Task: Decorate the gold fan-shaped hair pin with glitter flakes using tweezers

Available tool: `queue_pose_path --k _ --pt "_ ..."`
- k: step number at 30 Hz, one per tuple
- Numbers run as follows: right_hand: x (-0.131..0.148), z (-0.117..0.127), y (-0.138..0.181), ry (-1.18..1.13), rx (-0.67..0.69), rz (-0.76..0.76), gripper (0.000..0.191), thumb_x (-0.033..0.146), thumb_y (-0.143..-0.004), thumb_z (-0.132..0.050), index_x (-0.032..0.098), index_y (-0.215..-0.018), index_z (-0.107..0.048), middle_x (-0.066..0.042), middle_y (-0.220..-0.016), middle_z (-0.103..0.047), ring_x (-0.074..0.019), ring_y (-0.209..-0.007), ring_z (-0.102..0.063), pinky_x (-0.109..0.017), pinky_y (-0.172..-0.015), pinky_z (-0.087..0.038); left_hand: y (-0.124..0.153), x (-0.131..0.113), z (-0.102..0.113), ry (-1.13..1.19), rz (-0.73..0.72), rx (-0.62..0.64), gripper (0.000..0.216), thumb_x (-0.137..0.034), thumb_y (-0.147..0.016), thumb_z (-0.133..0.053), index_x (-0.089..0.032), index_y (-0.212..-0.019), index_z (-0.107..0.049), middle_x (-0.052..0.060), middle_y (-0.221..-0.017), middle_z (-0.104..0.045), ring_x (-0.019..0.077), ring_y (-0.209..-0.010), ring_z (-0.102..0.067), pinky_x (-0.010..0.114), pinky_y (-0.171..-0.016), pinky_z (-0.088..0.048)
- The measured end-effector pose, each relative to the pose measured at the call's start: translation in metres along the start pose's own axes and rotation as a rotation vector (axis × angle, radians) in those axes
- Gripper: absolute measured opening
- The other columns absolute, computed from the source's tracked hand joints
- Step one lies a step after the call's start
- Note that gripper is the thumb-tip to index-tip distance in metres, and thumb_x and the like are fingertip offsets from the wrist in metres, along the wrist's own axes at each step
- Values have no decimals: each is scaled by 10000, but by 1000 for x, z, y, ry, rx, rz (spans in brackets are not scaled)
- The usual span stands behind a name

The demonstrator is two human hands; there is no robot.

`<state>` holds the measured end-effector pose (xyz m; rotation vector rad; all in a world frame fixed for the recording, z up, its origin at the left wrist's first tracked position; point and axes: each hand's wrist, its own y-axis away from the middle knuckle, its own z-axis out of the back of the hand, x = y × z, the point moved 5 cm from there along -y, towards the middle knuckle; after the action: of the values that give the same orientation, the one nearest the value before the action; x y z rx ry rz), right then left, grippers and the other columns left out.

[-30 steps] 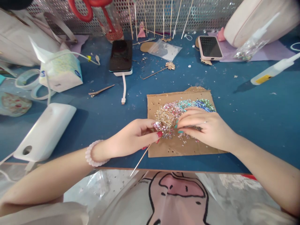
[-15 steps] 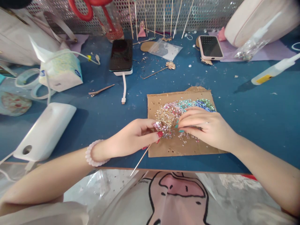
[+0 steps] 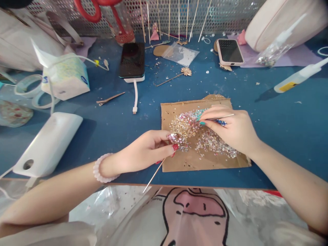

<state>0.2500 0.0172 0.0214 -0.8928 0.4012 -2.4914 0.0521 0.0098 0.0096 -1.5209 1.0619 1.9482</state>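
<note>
My left hand [image 3: 143,150] is closed on a thin metallic stick [image 3: 153,176], whose lower end slants past the table edge. Its upper end is hidden by the fingers, beside glittering sequin-like bits at the fingertips. My right hand [image 3: 228,130] pinches a slim metallic tool [image 3: 220,117], its tip hidden near the green nails, over the piles. Beneath both hands lies a cardboard sheet [image 3: 179,165]. Spread on it are gold and pink sequin-like bits [image 3: 185,124], silvery ones [image 3: 217,145] at the lower right, and blue ones partly under my right hand.
Left on the blue table are a white power bank [image 3: 50,143], a tissue pack [image 3: 67,77] and a hair clip [image 3: 110,98]. Farther back lie a black phone [image 3: 132,60], a stick with a flower [image 3: 186,71] and another phone [image 3: 229,51]. A glue bottle [image 3: 289,82] stands right.
My right hand has moved up and away from the left fingertips, over the coloured bits, uncovering the silvery pile. The left hand stays nearly still with its stick.
</note>
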Motion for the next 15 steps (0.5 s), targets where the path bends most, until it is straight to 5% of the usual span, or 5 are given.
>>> queue_pose_path --k 5,9,15 --pt "0 3 1 -160 4 -97 108 244 -869 -577 253 -864 -684 -26 -978 -724 -218 -987 -671 -401 -905 -546 1 0 0 8 -5 4 167 -240 -902 -499 -123 -803 -565 -42 -629 -444 58 -504 -379 163 -453 -339" --pt "0 10 3 -560 -62 -185 117 209 -880 -560 258 -950 -640 -14 -1038 -705 -192 -983 -671 -376 -905 -538 2 -1 0 8 -13 2 159 -224 -906 -494 -112 -834 -581 -42 -633 -447 53 -505 -376 158 -452 -335" --pt "-14 12 3 -909 -91 -294 287 129 -859 -428 282 -1044 -585 3 -1098 -680 -116 -666 -604 -380 -833 -550 1 1 1 8 4 -20 165 -224 -899 -505 -103 -807 -569 -38 -642 -463 47 -504 -389 153 -454 -346"
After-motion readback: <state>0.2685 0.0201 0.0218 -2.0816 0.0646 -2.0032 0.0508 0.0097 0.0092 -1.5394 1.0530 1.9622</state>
